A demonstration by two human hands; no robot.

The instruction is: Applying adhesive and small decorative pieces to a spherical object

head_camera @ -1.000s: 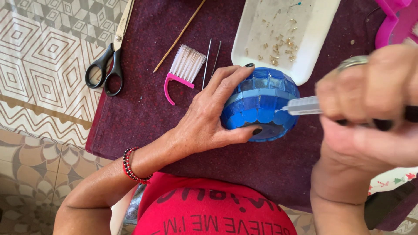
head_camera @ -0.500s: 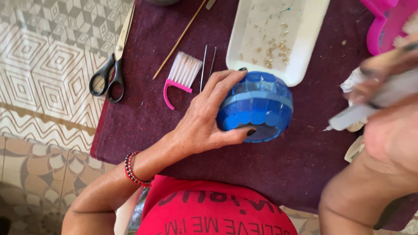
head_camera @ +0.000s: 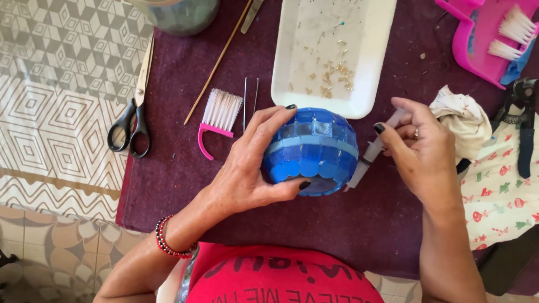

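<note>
A round blue ball covered in mosaic tiles (head_camera: 314, 150) rests on a dark purple cloth (head_camera: 179, 185). My left hand (head_camera: 247, 168) wraps around its left side, thumb under the front and fingers over the top. My right hand (head_camera: 421, 148) holds a clear plastic syringe (head_camera: 368, 157) just right of the ball, its tip pointing down towards the ball's lower right edge.
A white tray (head_camera: 292, 84) with small beads lies behind the ball. A pink-handled brush (head_camera: 216, 120), two thin needles (head_camera: 250, 101), a wooden stick (head_camera: 216, 64) and black scissors (head_camera: 132, 126) lie to the left. A crumpled cloth (head_camera: 463, 120), a pink dustpan (head_camera: 483, 39) and pliers (head_camera: 525, 120) sit right.
My right hand pulled the syringe off the ball to the right, then came back in and lower beside it. My left hand kept its hold on the ball.
</note>
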